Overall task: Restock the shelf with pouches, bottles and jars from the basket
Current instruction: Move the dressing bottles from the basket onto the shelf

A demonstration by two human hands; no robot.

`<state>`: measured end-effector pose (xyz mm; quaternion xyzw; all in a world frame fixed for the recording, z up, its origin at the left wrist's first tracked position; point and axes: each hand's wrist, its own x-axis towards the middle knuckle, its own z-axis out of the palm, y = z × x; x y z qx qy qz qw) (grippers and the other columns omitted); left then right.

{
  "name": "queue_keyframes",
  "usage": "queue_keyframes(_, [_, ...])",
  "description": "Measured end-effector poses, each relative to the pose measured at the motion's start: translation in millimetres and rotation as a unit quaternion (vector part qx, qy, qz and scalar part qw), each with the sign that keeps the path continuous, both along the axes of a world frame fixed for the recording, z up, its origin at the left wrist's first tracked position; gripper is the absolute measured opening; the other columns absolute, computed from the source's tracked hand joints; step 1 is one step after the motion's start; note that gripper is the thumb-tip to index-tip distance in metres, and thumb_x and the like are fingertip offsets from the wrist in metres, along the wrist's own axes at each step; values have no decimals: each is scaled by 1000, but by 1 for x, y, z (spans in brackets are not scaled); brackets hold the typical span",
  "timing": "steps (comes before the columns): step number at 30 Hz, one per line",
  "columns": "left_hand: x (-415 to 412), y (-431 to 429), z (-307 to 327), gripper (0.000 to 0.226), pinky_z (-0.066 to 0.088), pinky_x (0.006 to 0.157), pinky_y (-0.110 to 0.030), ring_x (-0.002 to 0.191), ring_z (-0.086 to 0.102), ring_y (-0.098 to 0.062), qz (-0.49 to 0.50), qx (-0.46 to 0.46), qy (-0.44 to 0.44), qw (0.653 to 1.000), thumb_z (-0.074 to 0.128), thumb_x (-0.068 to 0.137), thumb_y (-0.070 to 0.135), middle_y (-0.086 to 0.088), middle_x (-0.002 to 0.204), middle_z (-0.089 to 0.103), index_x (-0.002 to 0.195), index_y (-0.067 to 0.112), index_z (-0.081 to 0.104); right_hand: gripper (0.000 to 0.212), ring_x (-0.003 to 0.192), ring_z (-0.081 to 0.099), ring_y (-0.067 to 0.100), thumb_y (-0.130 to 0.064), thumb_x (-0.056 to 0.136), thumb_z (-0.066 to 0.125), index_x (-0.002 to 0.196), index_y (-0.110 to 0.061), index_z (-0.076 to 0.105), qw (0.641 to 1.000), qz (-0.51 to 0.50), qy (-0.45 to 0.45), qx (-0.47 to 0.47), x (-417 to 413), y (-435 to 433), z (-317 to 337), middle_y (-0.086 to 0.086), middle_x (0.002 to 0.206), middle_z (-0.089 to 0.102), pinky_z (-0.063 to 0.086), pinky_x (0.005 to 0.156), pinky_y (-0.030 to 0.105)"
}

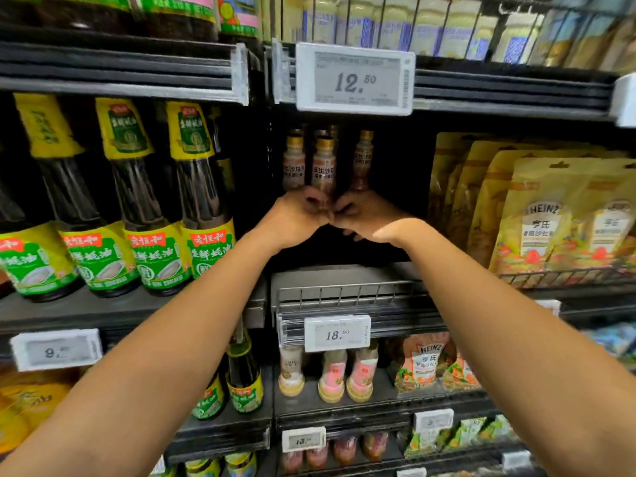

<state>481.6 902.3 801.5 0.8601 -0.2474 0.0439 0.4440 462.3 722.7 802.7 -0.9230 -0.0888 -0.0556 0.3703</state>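
Note:
Small dressing bottles with gold caps stand deep in the middle shelf bay. Both my arms reach into that bay. My left hand (296, 218) curls its fingers round the base of the front dressing bottle (323, 165). My right hand (364, 218) meets it from the right, with its fingers curled against the same base. One more bottle (293, 163) stands just to the left and another (363, 158) to the right, both slightly further back. The bottles' bottoms are hidden behind my hands. The basket is out of view.
Tall dark oyster sauce bottles (203, 197) fill the bay to the left, and yellow Heinz pouches (547, 218) hang to the right. A wire rail (347, 292) fronts the middle shelf. Price tags (354, 79) sit on the shelf edges, and more bottles (332, 373) stand on the shelf below.

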Motion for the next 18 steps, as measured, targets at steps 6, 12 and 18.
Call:
queue_keyframes(6, [-37, -4, 11, 22, 56, 91, -36, 97, 70, -22, -114, -78, 62, 988, 67, 94, 23, -14, 108, 72, 115, 27, 60, 22, 83, 70, 18, -29, 91, 71, 110, -21, 63, 989, -80, -74, 99, -81, 3, -1, 5, 90, 73, 58, 78, 38])
queue_keyframes(12, [-93, -24, 18, 22, 59, 86, -32, 86, 71, -3, -204, -125, 42, 970, 65, 94, 31, 8, 90, 75, 116, 33, 63, 20, 84, 70, 23, -35, 86, 70, 104, -33, 62, 962, -139, -166, 167, -176, 3, 1, -8, 80, 71, 57, 78, 44])
queue_keyframes(18, [-153, -65, 7, 20, 58, 89, -45, 87, 73, -17, -278, -175, 62, 942, 68, 92, 20, 0, 87, 76, 111, 25, 67, 19, 85, 70, 12, -36, 87, 69, 105, -31, 62, 942, -209, -192, 181, -252, -14, -13, -10, 85, 72, 59, 78, 41])
